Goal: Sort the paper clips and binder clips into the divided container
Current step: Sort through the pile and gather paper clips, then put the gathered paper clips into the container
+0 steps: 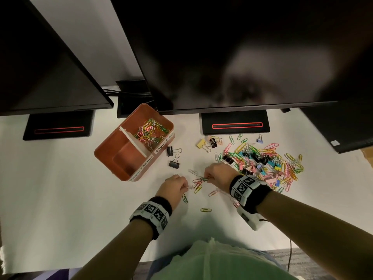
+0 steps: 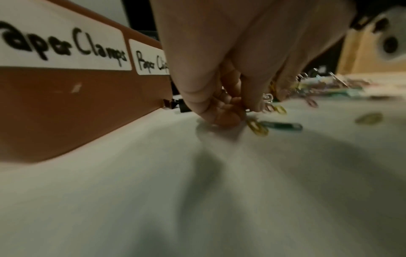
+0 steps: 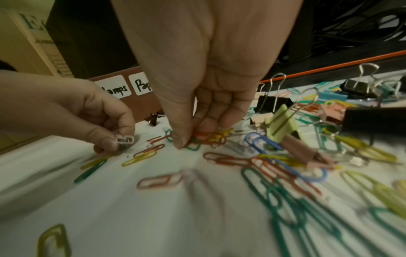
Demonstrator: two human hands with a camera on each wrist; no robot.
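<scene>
An orange divided container [image 1: 129, 174] stands left of centre; its far compartment holds several coloured paper clips [image 1: 150, 132], and the near one looks bare. A mixed pile of paper clips and binder clips [image 1: 262, 162] lies at the right. My left hand [image 1: 186, 187] pinches a white paper clip [image 3: 124, 140] just above the table. My right hand [image 1: 206, 178] pinches a small bunch of coloured paper clips [image 3: 206, 138] from a loose scatter between the hands. Two black binder clips [image 1: 174, 158] lie beside the container.
Two monitors on black stands [image 1: 235, 122] hang over the back of the white table. Loose clips lie near the hands, such as a yellow one [image 1: 205, 210] and a green one [image 1: 184, 198]. Labels on the container [image 2: 63, 47] read "Paper Clamps" and "Paper Clips".
</scene>
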